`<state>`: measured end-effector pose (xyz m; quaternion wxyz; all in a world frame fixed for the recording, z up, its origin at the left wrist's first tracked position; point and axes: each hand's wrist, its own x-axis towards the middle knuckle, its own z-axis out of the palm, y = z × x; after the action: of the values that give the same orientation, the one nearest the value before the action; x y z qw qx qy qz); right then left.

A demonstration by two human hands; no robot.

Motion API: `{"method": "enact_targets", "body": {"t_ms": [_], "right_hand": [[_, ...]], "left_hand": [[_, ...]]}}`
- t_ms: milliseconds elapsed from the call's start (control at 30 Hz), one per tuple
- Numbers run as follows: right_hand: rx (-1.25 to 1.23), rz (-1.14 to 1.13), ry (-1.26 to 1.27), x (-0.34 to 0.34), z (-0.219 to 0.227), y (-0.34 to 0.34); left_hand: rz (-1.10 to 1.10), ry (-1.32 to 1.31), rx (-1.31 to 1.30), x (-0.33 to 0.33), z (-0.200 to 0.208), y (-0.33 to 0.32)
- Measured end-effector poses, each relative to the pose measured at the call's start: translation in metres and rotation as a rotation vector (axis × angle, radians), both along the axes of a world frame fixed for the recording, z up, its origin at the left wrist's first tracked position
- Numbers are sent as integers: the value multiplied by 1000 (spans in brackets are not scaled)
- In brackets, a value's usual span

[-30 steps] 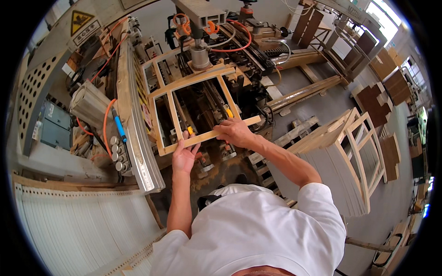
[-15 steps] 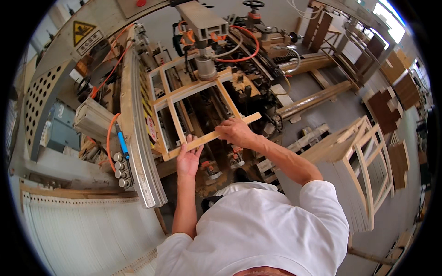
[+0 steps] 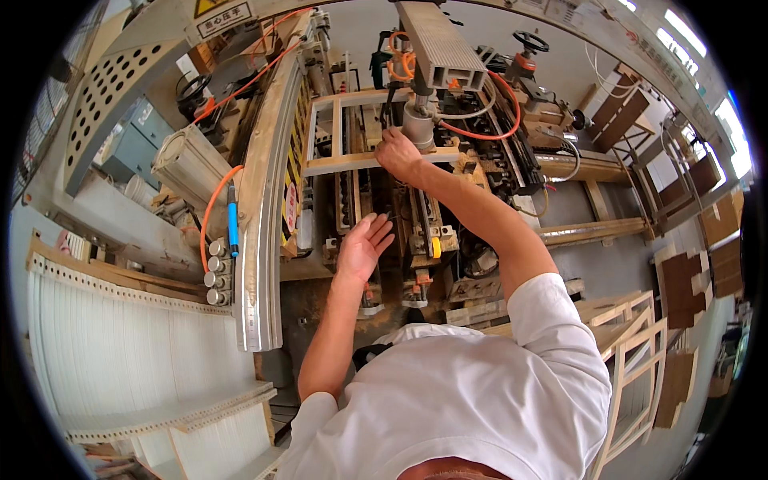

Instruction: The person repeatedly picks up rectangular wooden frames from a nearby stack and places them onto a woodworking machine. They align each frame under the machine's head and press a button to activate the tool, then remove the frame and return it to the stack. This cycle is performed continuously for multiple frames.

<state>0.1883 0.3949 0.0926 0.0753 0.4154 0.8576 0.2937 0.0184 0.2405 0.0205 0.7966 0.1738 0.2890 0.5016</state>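
Note:
A pale wooden frame (image 3: 342,165) lies on the machine, its near rail running left to right in front of a round metal press cylinder (image 3: 418,128). My right hand (image 3: 400,154) reaches far forward with its fingers curled over that near rail, close beside the cylinder. Lower and to the left, my left hand (image 3: 366,246) hangs above the machine's rails, palm turned up and fingers stretched out, holding nothing. Part of the frame's far side is hidden behind the cylinder and its beam (image 3: 444,50).
A long metal guide beam (image 3: 264,240) borders my left, with a blue air gun (image 3: 233,228) and orange hose beside it. White slatted panels (image 3: 120,352) stand at lower left. Assembled wooden frames (image 3: 632,376) stand at my right. A yellow tape roll (image 3: 436,247) sits on the machine.
The wooden frame has moved forward, away from me, under the press area. My right hand has gone forward with it. My left hand has let go of the near rail. The view has shifted.

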Motion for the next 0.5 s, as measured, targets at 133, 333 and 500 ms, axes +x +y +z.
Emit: {"method": "enact_targets", "body": {"t_ms": [133, 333, 500], "right_hand": [[-70, -54, -28, 2, -1, 11], [-151, -29, 160, -13, -10, 14], [-146, 17, 190, -2, -15, 23]], "left_hand": [[22, 20, -23, 24, -9, 29], [235, -63, -123, 32, -33, 131], [351, -408, 27, 52, -29, 161]]}}
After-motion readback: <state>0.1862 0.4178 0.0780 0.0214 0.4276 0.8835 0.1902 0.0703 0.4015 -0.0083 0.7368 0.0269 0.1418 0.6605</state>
